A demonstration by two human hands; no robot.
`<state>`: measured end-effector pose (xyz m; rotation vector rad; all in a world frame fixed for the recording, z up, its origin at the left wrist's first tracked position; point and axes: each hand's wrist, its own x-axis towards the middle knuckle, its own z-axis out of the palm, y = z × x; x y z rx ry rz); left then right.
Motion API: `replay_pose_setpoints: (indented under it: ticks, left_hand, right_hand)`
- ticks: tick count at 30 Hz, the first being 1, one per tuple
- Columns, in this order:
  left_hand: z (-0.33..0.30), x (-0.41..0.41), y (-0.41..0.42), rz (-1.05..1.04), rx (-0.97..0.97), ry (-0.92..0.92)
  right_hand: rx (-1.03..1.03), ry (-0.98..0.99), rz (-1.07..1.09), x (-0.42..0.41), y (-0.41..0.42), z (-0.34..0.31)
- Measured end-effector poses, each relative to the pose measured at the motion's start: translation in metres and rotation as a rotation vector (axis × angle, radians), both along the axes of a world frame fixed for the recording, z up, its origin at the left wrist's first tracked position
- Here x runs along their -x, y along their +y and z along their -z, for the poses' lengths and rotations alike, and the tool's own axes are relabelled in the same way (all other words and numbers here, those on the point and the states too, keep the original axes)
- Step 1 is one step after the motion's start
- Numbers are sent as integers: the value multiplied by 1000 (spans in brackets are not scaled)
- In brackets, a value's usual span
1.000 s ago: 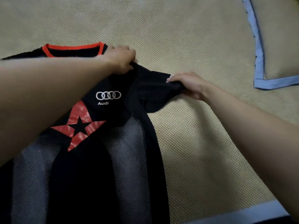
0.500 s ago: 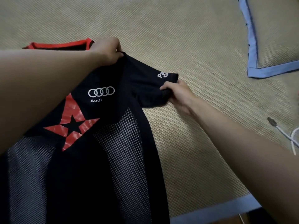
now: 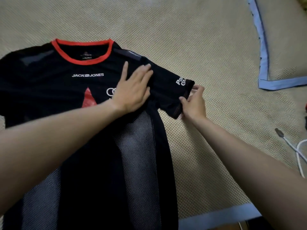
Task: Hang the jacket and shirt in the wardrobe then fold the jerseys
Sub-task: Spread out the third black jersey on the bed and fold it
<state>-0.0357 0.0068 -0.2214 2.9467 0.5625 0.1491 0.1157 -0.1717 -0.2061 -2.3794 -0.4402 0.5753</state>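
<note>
A black jersey (image 3: 93, 133) with a red collar, white logos and a red star lies face up on a woven mat. My left hand (image 3: 132, 90) rests flat on its chest near the right shoulder, fingers spread, partly covering the ring logo. My right hand (image 3: 193, 103) pinches the hem of the jersey's right sleeve (image 3: 169, 90), which is stretched out sideways. The lower part of the jersey has mesh panels and runs out of the frame at the bottom.
The beige woven mat (image 3: 207, 47) has a blue border (image 3: 219, 214) along its near edge. A second mat or pillow with blue trim (image 3: 264, 55) lies at the upper right. A white cable with a plug (image 3: 292, 146) lies at the right edge.
The jersey has been laid flat, with the collar and whole chest showing. My left hand let go of the shoulder and now presses flat. My right hand pulled the sleeve outward.
</note>
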Motion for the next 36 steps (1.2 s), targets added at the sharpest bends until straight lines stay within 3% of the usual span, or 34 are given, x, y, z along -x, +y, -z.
replay_pose_setpoints:
  ticks: [3,5,9,10,13,17,20,24,27,31,36]
  left_hand:
    - [-3,30,-32,-146,141,-66]
    - [1,64,-55,-206,220,-38]
    - [3,157,-90,-204,318,152]
    - [-3,182,-93,-216,343,166]
    - [-27,257,-90,-405,360,117]
    - [-39,362,-74,-905,393,146]
    - [-33,413,-74,-1115,687,140]
    - [-32,438,-83,-999,1025,227]
    - [-34,451,-83,-986,1021,250]
    - [-35,468,-77,-1012,935,355]
    - [-37,460,-57,-1008,919,534]
  right_hand:
    - [74,-260,-3,12,6,-10]
    - [51,-291,-35,32,1,-11]
    - [196,206,-136,82,-26,-5]
    - [223,255,-164,90,-34,-5]
    - [317,186,-299,105,-51,-12]
    - [611,225,-449,119,-61,-31]
    - [711,377,-523,129,-72,-39]
    - [685,629,-519,144,-86,-53]
    - [578,856,-333,163,-102,-64]
    - [525,773,-187,175,-125,-62]
    - [851,624,-374,171,-111,-64]
